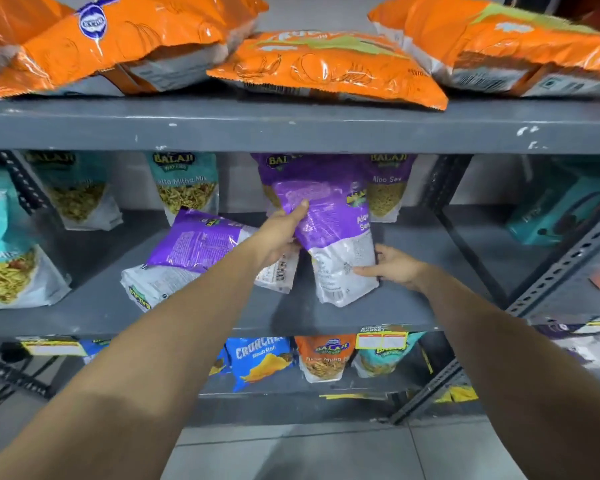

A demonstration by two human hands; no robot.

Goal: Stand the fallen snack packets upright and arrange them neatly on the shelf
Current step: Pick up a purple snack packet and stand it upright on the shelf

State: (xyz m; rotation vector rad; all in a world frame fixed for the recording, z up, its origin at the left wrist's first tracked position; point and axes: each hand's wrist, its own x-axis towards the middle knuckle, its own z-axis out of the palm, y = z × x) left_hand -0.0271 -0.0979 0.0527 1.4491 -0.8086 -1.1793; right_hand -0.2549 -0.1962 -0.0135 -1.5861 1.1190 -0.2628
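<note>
A purple and white Aloo Sev packet is held tilted over the middle grey shelf, its back facing me. My left hand grips its upper left side, and my right hand holds its lower right edge. Another purple packet lies flat on the shelf to the left, partly under my left forearm. Two purple packets stand upright behind the held one. Teal packets stand at the back left.
Several orange packets lie flat on the top shelf. A large teal packet stands at the left front. The lower shelf holds blue, orange and teal packets. A slotted metal upright rises at the right.
</note>
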